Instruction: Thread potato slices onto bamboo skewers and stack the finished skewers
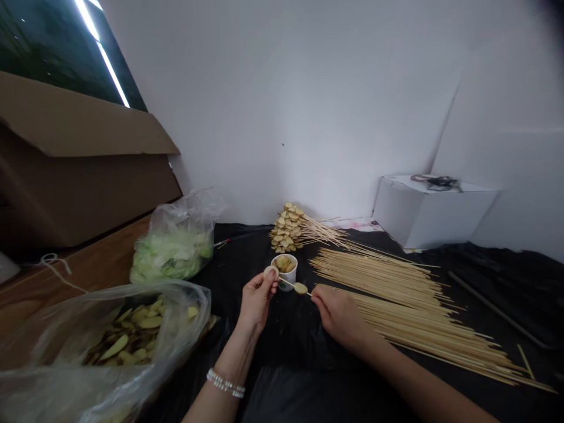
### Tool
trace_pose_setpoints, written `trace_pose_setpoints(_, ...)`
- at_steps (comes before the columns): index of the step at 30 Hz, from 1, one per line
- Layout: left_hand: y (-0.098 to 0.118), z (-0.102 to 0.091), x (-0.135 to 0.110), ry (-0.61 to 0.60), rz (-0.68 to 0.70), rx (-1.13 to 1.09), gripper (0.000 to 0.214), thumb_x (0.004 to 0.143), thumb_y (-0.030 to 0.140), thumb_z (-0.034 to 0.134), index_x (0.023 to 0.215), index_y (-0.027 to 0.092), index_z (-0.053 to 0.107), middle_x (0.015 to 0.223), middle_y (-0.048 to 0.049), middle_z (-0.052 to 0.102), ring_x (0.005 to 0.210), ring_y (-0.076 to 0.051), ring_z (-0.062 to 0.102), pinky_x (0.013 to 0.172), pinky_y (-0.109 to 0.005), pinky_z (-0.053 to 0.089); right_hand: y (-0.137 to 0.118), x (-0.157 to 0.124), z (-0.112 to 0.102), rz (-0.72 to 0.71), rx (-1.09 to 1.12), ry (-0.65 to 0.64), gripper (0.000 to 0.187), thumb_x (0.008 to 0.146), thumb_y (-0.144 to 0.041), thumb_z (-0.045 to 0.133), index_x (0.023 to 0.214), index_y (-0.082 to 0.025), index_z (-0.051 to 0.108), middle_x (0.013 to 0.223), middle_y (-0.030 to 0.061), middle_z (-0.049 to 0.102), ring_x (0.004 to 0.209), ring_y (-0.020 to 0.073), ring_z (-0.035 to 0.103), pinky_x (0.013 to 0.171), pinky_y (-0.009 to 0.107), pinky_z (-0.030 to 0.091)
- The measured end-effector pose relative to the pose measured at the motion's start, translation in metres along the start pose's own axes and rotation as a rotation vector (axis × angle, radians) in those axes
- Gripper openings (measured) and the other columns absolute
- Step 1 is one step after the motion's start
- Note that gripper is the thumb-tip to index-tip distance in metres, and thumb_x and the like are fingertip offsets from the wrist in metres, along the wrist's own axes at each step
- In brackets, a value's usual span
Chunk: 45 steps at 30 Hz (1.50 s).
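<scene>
Between the thumb and fingers of my left hand point(256, 299) is a pale potato slice point(270, 272), held at the tip of a thin wooden skewer point(287, 283). My right hand point(339, 314) is closed around the skewer farther along. Another potato slice point(301, 288) sits threaded on the skewer between my hands. Just behind my left fingers stands a white cup point(291, 274) with potato slices in it. Whether the skewer tip has pierced the slice in my left hand is hard to make out.
Loose skewers point(396, 288) lie spread at right. Behind the cup is a pile of skewered slices point(287, 228). At left are an open plastic bag point(185, 341) of slices, a bag of pale green vegetables point(171, 252) and a cardboard box point(88, 188). A white box point(432, 211) stands back right.
</scene>
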<state>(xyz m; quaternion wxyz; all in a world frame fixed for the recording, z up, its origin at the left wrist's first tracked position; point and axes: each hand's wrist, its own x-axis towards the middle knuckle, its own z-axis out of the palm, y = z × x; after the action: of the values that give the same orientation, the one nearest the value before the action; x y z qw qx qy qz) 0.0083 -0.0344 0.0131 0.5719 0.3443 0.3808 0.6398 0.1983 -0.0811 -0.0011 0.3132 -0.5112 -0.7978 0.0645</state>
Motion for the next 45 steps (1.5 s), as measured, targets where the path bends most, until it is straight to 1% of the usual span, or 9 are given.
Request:
trace_pose_setpoints(5,0.000,0.001,0.000,-0.001,-0.030,-0.008,0.033,0.051,0.032,0.088,0.069,0.009,0.073,0.064,-0.0033,0.066,0.055,-0.004,0.050,0.050,-0.014,0.039,-0.001,0.002,-0.003,0.010,0.023,-0.089,0.024,0.095,-0.019,0.036,0.081,-0.018,0.056,0.076,0.0049,0.063,0.069,0.0173,0.056,0.063,0.027,0.033)
trace_pose_setpoints(13,-0.002,0.002,-0.002,0.000,-0.047,0.020,0.032,0.051,0.033,0.087,0.069,0.009,0.074,0.064,-0.0037,0.067,0.054,-0.003,0.050,0.050,-0.013,0.039,0.002,0.001,-0.001,-0.003,0.018,-0.011,0.021,0.094,-0.018,0.038,0.081,-0.018,0.054,0.078,0.0053,0.062,0.073,0.0176,0.056,0.066,0.026,0.033)
trace_pose_setpoints(19,-0.002,0.003,-0.002,0.008,-0.051,0.033,0.034,0.048,0.034,0.088,0.067,0.010,0.074,0.063,-0.0034,0.067,0.053,-0.004,0.050,0.050,-0.013,0.038,-0.003,0.003,-0.007,0.027,0.075,-0.134,0.023,0.094,-0.018,0.037,0.077,-0.019,0.053,0.071,0.0027,0.061,0.064,0.0153,0.053,0.060,0.025,0.031)
trace_pose_setpoints(26,-0.004,0.003,-0.003,-0.010,-0.048,0.069,0.032,0.051,0.035,0.087,0.068,0.011,0.074,0.064,-0.0035,0.067,0.054,-0.004,0.050,0.051,-0.015,0.039,0.003,0.002,0.001,0.031,0.116,-0.010,0.019,0.092,-0.018,0.041,0.077,-0.019,0.053,0.075,0.0039,0.062,0.071,0.0166,0.055,0.065,0.025,0.034)
trace_pose_setpoints(29,-0.004,0.003,-0.003,-0.013,-0.040,0.087,0.032,0.052,0.035,0.087,0.068,0.011,0.074,0.065,-0.0038,0.067,0.054,-0.005,0.050,0.050,-0.015,0.039,0.002,0.002,0.001,0.038,0.152,-0.020,0.019,0.091,-0.017,0.041,0.077,-0.019,0.053,0.075,0.0035,0.061,0.071,0.0161,0.055,0.065,0.025,0.035)
trace_pose_setpoints(34,-0.003,0.002,-0.004,-0.018,-0.052,0.087,0.032,0.052,0.035,0.087,0.068,0.011,0.074,0.065,-0.0038,0.067,0.054,-0.005,0.050,0.051,-0.016,0.039,-0.005,0.004,-0.008,0.065,0.273,-0.122,0.025,0.090,-0.014,0.040,0.068,-0.020,0.050,0.063,-0.0009,0.057,0.060,0.0134,0.052,0.061,0.024,0.034)
trace_pose_setpoints(40,-0.003,0.006,-0.007,-0.027,-0.051,0.105,0.031,0.053,0.036,0.086,0.067,0.011,0.074,0.064,-0.0036,0.067,0.053,-0.005,0.049,0.051,-0.016,0.038,0.001,0.004,0.000,0.024,0.198,0.034,0.019,0.088,-0.015,0.043,0.073,-0.019,0.052,0.070,0.0013,0.059,0.065,0.0150,0.052,0.062,0.025,0.033)
trace_pose_setpoints(42,-0.003,0.007,-0.008,-0.036,-0.044,0.116,0.031,0.054,0.036,0.086,0.069,0.011,0.074,0.064,-0.0034,0.067,0.053,-0.004,0.049,0.050,-0.015,0.037,0.003,0.003,0.003,0.022,0.189,0.040,0.018,0.089,-0.014,0.043,0.074,-0.019,0.052,0.071,0.0015,0.059,0.066,0.0152,0.053,0.062,0.025,0.033)
trace_pose_setpoints(45,-0.004,0.007,-0.007,-0.034,-0.041,0.125,0.031,0.054,0.036,0.085,0.068,0.011,0.074,0.064,-0.0034,0.067,0.054,-0.005,0.049,0.050,-0.016,0.037,0.002,0.002,0.001,0.043,0.237,-0.013,0.019,0.089,-0.014,0.043,0.073,-0.019,0.053,0.068,0.0003,0.059,0.064,0.0142,0.053,0.061,0.024,0.033)
